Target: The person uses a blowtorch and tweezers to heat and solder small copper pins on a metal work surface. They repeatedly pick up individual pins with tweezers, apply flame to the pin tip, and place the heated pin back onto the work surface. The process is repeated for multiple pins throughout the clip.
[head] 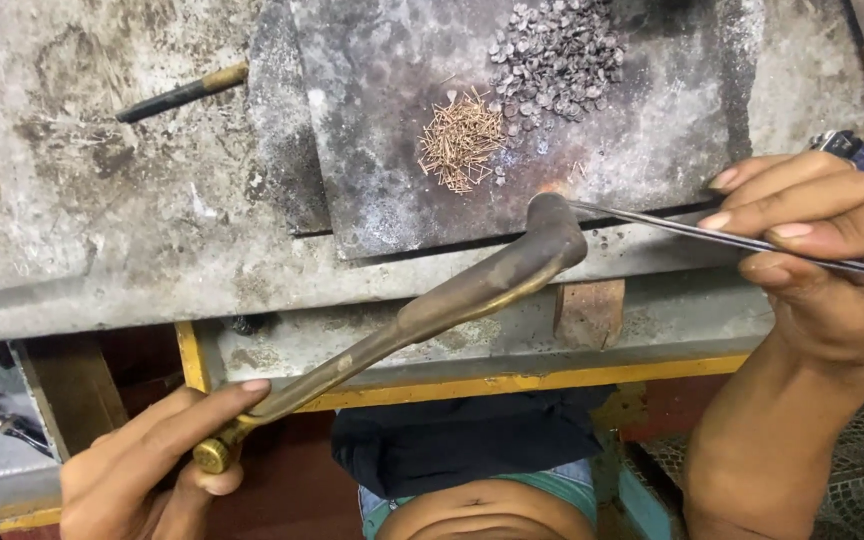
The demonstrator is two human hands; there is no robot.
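Holding a brass torch (432, 310) by its near end, the left hand (142, 470) is closed around the thin part of the tube, with the thumb laid along the top and a small round knob just under the fingers. The torch goes up and to the right, and its bent dark nozzle sits over the near edge of a dark metal plate (392, 80). The right hand (822, 250) pinches long thin tweezers (712, 238) between the thumb and the first fingers; their tips reach left and come very near the nozzle, maybe touching it, I cannot tell.

The torch looks stiff and rather heavy for its size, and heavier toward the nozzle, so I think the grip at the near end needs a firm wrist. The nozzle is probably hot, so only the near end is safe to take. The tweezers look light and a little springy; I judge that holding them at the middle, as now, gives fine control of the tips.

On the plate lie a pile of thin copper-coloured pins (462, 140) and, farther, a heap of small grey discs (552, 55). These look tiny, light and easy to scatter. A dark rod (182, 92) with a pale end lies far left on the bench (72, 220).
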